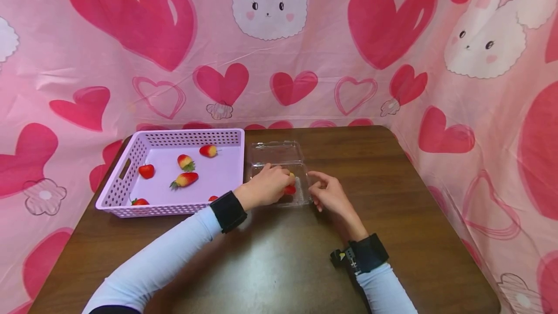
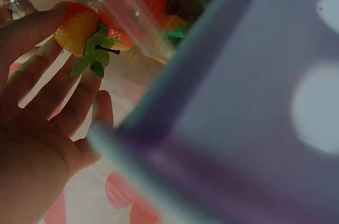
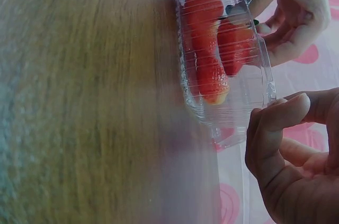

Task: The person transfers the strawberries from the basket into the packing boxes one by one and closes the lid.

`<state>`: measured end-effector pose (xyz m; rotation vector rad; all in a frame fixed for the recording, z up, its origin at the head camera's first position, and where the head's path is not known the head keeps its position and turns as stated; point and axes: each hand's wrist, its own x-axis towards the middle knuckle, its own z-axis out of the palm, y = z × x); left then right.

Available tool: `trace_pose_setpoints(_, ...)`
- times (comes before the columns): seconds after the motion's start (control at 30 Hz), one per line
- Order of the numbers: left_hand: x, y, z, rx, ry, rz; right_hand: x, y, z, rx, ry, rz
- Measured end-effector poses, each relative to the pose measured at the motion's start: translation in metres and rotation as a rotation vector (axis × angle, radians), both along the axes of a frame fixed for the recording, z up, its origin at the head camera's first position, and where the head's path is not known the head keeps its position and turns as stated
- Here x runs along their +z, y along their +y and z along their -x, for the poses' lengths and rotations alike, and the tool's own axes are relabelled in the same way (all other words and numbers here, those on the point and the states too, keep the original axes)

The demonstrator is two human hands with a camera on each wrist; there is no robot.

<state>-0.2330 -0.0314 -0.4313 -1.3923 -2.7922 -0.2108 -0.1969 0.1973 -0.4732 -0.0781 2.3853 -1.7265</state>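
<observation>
A clear plastic clamshell container (image 1: 302,194) lies on the table with its lid (image 1: 276,151) folded open toward the wall. Several red strawberries (image 3: 212,78) rest inside, seen through its side in the right wrist view. Over the container, my left hand (image 1: 267,185) pinches a strawberry (image 2: 77,30) between thumb and fingers; its green leaves point away from the fingertips in the left wrist view. My right hand (image 1: 329,195) is at the container's right side, thumb and index finger pinching its rim, the other fingers bent.
Left of the container stands a lilac perforated basket (image 1: 241,168) with several strawberries (image 1: 185,179) scattered on its floor. Its right wall is close beside the container. Both sit on a brown wooden table (image 1: 418,236), backed by a pink heart-print cloth (image 1: 331,52).
</observation>
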Motion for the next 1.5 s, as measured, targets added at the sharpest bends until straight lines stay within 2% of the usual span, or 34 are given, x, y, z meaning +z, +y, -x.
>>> trace_pose_setpoints(0.2,-0.006,0.0,-0.001,0.012,-0.019,0.008,0.002,0.0,0.001,0.011,-0.029,-0.007)
trace_pose_setpoints(0.4,-0.011,0.002,0.0,0.023,-0.025,0.017,0.003,-0.001,-0.002,-0.004,-0.004,-0.022)
trace_pose_setpoints(0.57,-0.011,0.003,0.001,0.017,-0.051,0.016,0.0,0.0,-0.001,-0.018,0.018,-0.017)
trace_pose_setpoints(0.83,-0.013,0.003,0.002,0.006,-0.036,0.026,0.0,-0.001,0.0,-0.025,0.027,-0.027)
trace_pose_setpoints(1.1,-0.016,0.001,0.003,0.02,-0.08,0.008,-0.002,0.0,0.0,-0.015,0.021,-0.023)
trace_pose_setpoints(1.5,-0.018,0.0,0.005,0.039,-0.074,0.026,0.0,0.001,0.001,-0.01,0.001,-0.01)
